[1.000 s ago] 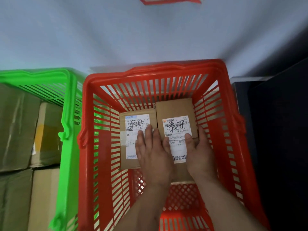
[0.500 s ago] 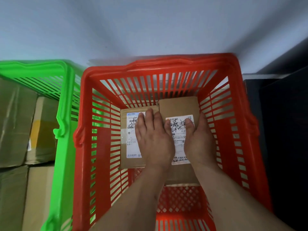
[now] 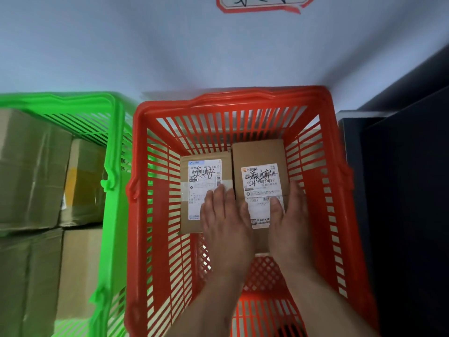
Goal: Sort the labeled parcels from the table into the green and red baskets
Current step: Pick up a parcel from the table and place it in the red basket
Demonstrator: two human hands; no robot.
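Two bare forearms reach in from the near edge, down into the red slatted plastic basket (image 3: pixel 136 215). The left hand (image 3: pixel 224 223) lies flat with its fingers straight and close together, the fingertips resting across the seam where two parcels meet. The right hand (image 3: pixel 290 224) also lies with straight fingers: its thumb presses on the white label of the right-hand parcel while the other fingers run along that parcel's right edge. Neither hand curls round anything.

Under the hands, on the basket's lattice floor, the two parcels sit side by side and touching. The left brown cardboard parcel with a white printed label (image 3: pixel 206 176) lies flat toward the far left of the floor. The right brown cardboard parcel with a handwritten white label (image 3: pixel 260 154) reaches slightly further toward the far wall of the basket. Both labels carry barcodes and black marker writing.

Just beside the red basket on the left stands the green slatted plastic basket (image 3: pixel 114 166), their rims nearly touching. It holds several large brown taped cardboard boxes (image 3: pixel 31 166) packed closely together.

To the right stands a dark, black-surfaced block (image 3: pixel 401 190). Beyond both baskets rises a pale wall (image 3: pixel 170 49), with a red-bordered paper sign (image 3: pixel 264 3) cut off at the top edge.
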